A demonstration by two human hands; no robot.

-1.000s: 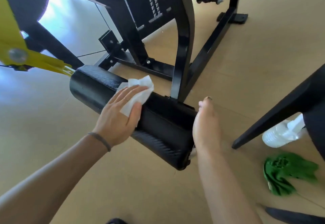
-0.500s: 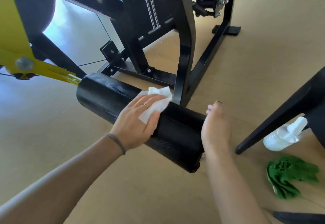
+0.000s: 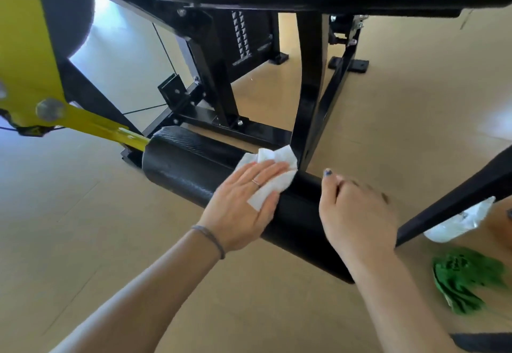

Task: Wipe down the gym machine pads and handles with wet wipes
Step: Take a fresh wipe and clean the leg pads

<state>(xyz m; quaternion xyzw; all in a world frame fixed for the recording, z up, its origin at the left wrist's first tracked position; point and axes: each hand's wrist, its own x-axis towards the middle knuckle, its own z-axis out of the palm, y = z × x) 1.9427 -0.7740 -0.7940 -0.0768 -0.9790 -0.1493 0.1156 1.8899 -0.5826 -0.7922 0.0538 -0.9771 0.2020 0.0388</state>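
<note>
Nearby, green cloth (image 3: 465,278) and spray bottle (image 3: 460,221) flank roller pad (image 3: 194,167).

Black cylindrical roller pad (image 3: 194,164): on yellow metal arm (image 3: 91,122), before black steel machine frame (image 3: 310,89). White wet wipe (image 3: 273,175): on pad, under left hand (image 3: 243,203). Right hand (image 3: 357,214): over pad's right end. Green crumpled cloth (image 3: 465,278) and clear plastic bottle (image 3: 460,222): on floor, right.
</note>
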